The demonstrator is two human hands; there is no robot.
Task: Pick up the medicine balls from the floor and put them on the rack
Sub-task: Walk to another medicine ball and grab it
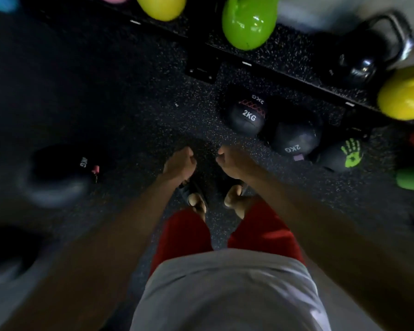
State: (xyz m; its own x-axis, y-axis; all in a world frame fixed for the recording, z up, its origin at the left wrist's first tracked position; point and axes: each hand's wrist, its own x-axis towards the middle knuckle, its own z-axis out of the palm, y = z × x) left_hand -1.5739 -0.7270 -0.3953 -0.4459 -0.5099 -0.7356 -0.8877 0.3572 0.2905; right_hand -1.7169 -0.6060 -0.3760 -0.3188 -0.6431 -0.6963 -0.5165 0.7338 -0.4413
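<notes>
Far-left ball: a dark medicine ball with "KG" lettering lies on the floor. It is blurred and well apart from the left hand, off to its left.
Lower-left shape: a dark round blur sits near the frame edge; what it is cannot be told.
Left hand: the left hand hangs above the floor ahead of the feet. Its fingers are loosely curled and hold nothing.
Right hand: the right hand hangs just beside the left, apart from it. Its fingers are also loosely curled and empty.
Feet: two sandalled feet stand just below the hands.
Rack base: a black rack bar runs diagonally from the upper left to the right edge, beyond the hands.
First 2KG ball: a black ball marked "2KG" lies on the floor in front of the bar, up and to the right of the right fingers, near but not touched.
Second 2KG ball: another black 2KG ball lies just beside the first, farther right.
Hand-print ball: a dark ball with a green hand print lies just beside the second, farthest from the fingers.
Kettlebells: a yellow-green kettlebell, a green kettlebell, a black kettlebell and a yellow kettlebell sit behind the bar.
</notes>
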